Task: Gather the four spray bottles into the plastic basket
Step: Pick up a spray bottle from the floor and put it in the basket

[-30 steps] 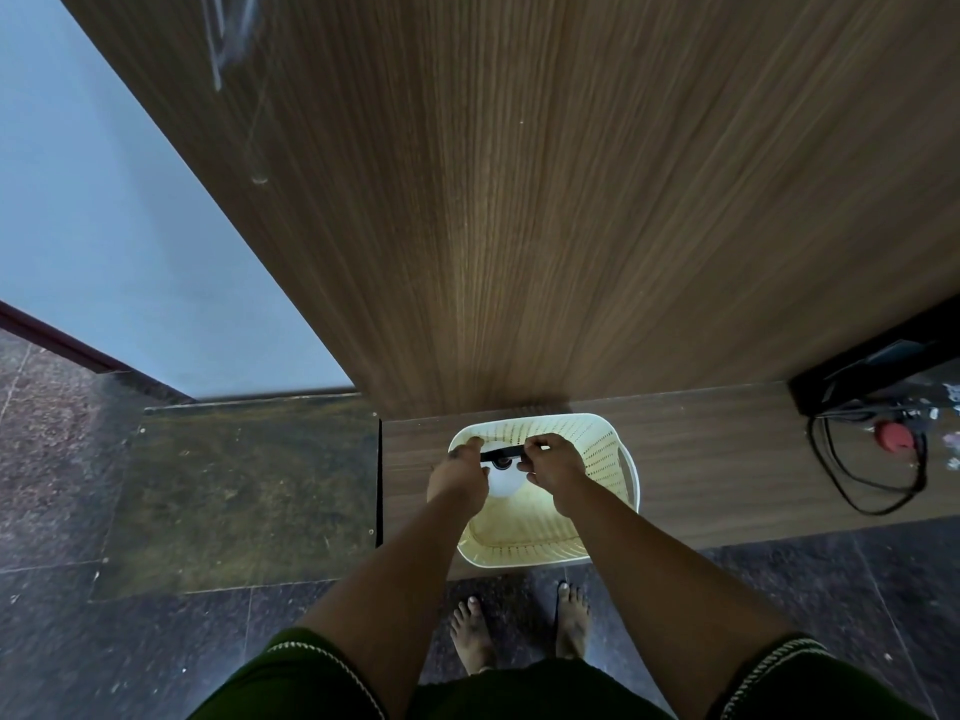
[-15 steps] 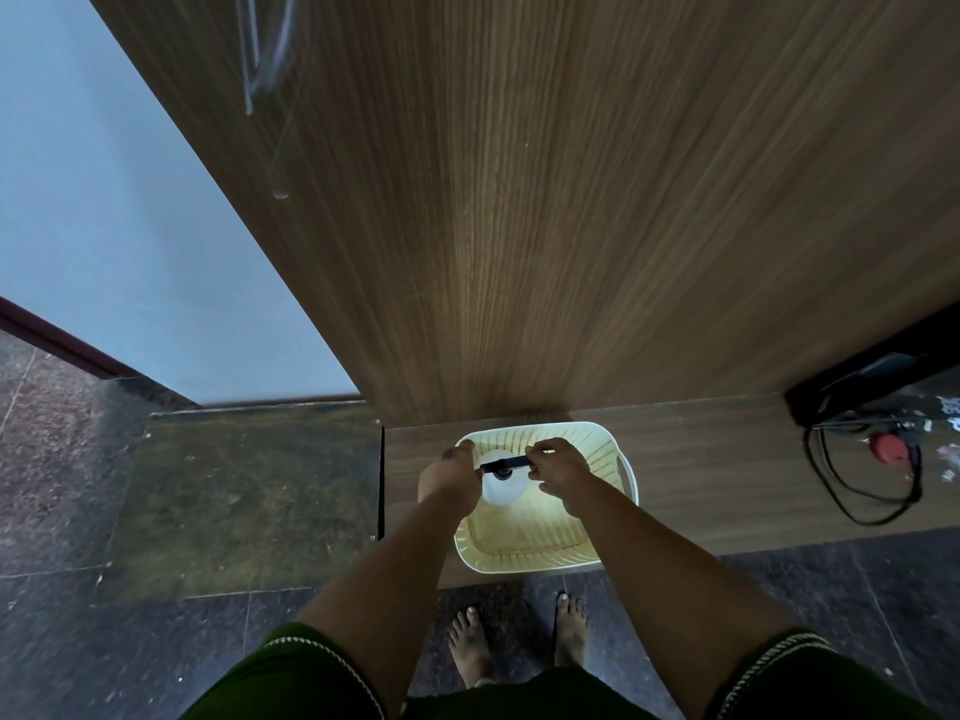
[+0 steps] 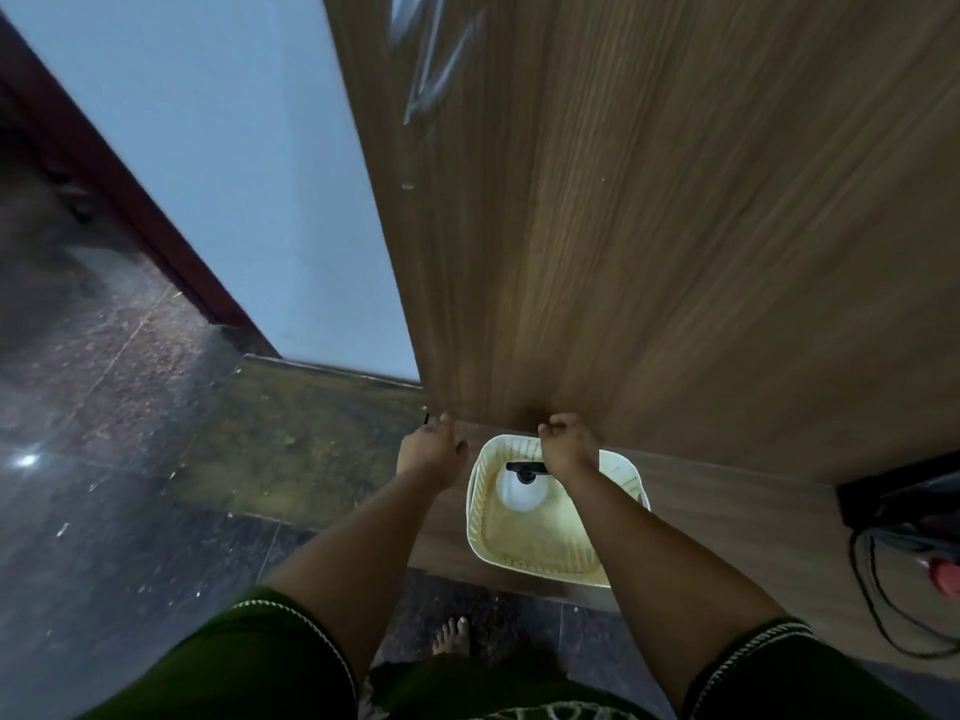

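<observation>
A cream plastic basket (image 3: 475, 511) sits on a low wooden ledge at the foot of a tall wooden cabinet. One white spray bottle (image 3: 519, 493) with a black spray head stands inside it, at the far end. My right hand (image 3: 566, 444) hovers over the basket's far rim, just above the spray head, fingers curled and empty. My left hand (image 3: 431, 449) is to the left of the basket, clear of it, fingers curled with nothing in them. No other spray bottle is in view.
The wooden cabinet front (image 3: 675, 226) with a metal handle (image 3: 441, 70) rises right behind the basket. On the ledge (image 3: 727, 537) to the right lie a black box (image 3: 898, 491), black cables (image 3: 883, 589) and a red object (image 3: 948, 576). Dark stone floor lies left.
Both hands have let go of the spray bottle, which now stands alone in the basket. My left hand moved left off the basket. The view swung to the left.
</observation>
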A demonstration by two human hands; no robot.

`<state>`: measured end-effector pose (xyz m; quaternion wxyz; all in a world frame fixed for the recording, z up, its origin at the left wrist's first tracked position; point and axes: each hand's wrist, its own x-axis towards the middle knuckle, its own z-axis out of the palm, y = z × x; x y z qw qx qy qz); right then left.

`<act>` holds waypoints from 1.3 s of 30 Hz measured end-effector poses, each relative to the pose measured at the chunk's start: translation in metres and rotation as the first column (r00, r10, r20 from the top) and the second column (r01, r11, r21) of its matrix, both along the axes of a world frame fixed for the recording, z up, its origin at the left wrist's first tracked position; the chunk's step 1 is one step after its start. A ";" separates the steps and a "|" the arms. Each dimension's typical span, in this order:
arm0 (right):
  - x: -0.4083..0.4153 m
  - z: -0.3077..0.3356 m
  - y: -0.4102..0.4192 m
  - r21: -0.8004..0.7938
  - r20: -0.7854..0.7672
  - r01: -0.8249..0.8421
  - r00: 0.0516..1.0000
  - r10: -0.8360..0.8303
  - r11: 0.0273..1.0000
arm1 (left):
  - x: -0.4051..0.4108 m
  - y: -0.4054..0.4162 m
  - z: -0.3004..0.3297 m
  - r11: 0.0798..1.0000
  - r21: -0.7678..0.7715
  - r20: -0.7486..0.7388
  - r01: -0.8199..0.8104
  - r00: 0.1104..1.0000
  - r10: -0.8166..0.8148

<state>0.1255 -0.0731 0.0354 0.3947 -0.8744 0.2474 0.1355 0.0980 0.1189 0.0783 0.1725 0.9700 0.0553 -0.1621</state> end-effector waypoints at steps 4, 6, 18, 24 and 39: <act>-0.007 0.018 0.018 -0.032 0.045 -0.189 0.981 0.190 0.981 | -0.030 0.012 0.006 0.985 -0.040 0.011 -0.169 0.985 0.169; -0.012 0.021 0.025 -0.048 0.061 -0.301 0.951 0.303 0.953 | -0.053 0.016 0.008 0.965 -0.071 0.045 -0.254 0.965 0.258; -0.099 0.010 0.132 -0.123 0.031 -0.791 0.600 0.799 0.599 | -0.266 0.065 -0.004 0.673 -0.044 -0.050 -0.738 0.674 0.737; -0.201 0.000 0.216 -0.113 -0.009 -0.952 0.286 0.958 0.284 | -0.426 0.077 -0.019 0.298 -0.020 -0.165 -0.954 0.297 0.941; -0.403 -0.137 0.360 -0.062 -0.312 -0.996 -0.045 0.949 -0.068 | -0.605 0.133 -0.153 -0.162 -0.075 -0.390 -0.984 -0.120 0.913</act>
